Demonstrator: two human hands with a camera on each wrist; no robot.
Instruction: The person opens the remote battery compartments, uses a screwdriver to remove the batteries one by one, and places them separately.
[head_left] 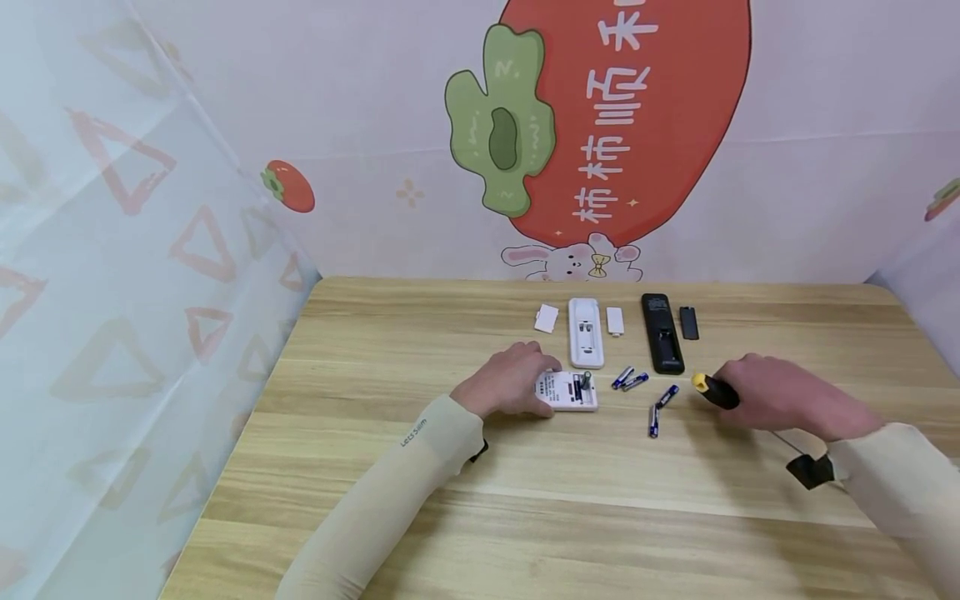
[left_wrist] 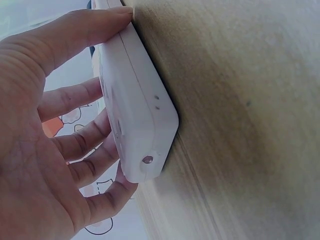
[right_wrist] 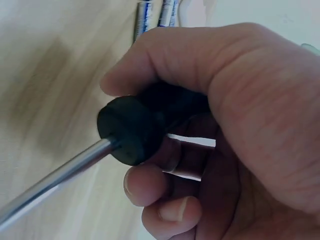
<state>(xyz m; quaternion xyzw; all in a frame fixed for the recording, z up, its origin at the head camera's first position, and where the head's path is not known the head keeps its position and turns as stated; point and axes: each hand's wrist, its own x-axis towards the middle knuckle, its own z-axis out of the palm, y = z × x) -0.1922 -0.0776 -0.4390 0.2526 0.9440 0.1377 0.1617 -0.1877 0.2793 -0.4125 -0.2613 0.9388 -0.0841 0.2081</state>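
My left hand grips the left end of a small white remote control lying back up on the table. Its battery compartment is uncovered, with one battery sticking up at the right side. In the left wrist view the thumb lies along one edge of the remote and the fingers along the other. My right hand holds a screwdriver by its black and yellow handle, the metal shaft pointing back toward the wrist. Several blue and silver batteries lie loose between the hands.
Behind the hands lie a longer white remote and a black remote, both with uncovered compartments. Two white covers and a black cover lie beside them. A printed cloth wall borders the wooden table.
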